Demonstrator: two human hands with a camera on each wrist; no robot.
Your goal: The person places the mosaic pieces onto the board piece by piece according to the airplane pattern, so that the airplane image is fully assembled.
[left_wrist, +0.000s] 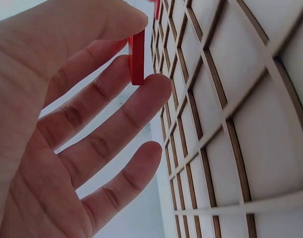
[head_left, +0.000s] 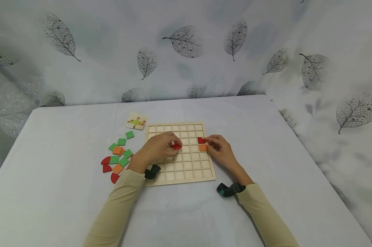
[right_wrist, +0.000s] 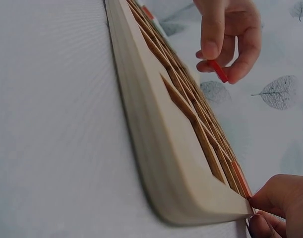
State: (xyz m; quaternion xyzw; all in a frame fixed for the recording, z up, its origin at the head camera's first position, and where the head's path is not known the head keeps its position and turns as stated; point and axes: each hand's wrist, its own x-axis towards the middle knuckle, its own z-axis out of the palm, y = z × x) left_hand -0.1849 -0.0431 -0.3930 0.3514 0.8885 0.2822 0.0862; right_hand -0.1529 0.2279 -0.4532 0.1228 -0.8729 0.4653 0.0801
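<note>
My left hand (head_left: 161, 145) pinches a red tile (left_wrist: 137, 58) between thumb and fingers, its thin edge facing the left wrist camera. It is held over the middle of a wooden grid board (head_left: 179, 183). On the right side of the board sit a red tile with a curved edge (head_left: 201, 140) and, just below it, an orange square tile (head_left: 202, 147). My right hand (head_left: 222, 151) is at that side, fingertips at the red tile and thumb beside the orange one. I cannot tell whether the right fingers grip a tile or only touch it.
Left of the board lies a loose group of green square tiles (head_left: 122, 141), orange tiles (head_left: 117, 168) and red quarter-round tiles (head_left: 114, 177). A pattern card (head_left: 136, 120) lies behind the board's far left corner. All rest on a white-covered table (head_left: 59, 192).
</note>
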